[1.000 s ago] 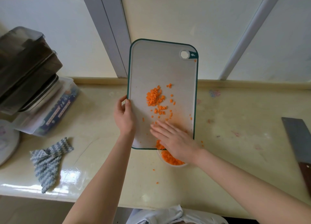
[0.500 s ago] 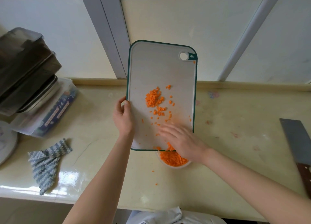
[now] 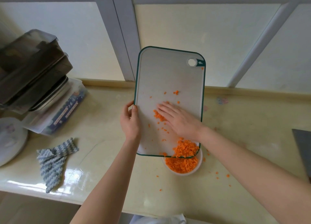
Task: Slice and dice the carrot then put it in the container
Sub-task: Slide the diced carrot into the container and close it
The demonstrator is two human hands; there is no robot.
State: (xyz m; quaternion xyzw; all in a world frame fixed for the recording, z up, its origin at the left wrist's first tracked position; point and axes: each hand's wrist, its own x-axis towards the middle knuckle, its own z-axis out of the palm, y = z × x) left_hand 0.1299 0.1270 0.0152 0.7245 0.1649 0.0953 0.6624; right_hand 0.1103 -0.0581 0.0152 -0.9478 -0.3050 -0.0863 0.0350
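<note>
Blue-grey striped cloth [image 3: 53, 161] lies on the tabletop [image 3: 101, 131] at the left, near a stack of dark trays [image 3: 30, 69]. The left hand [image 3: 129, 122] grips the left edge of the white cutting board [image 3: 165, 75] and holds it tilted. The right hand [image 3: 178, 119] lies flat on the board, fingers straight. Diced carrot [image 3: 185, 149] is heaped at the board's lower edge and in the white container [image 3: 182, 173] under it. A knife blade [image 3: 303, 149] shows far right.
</note>
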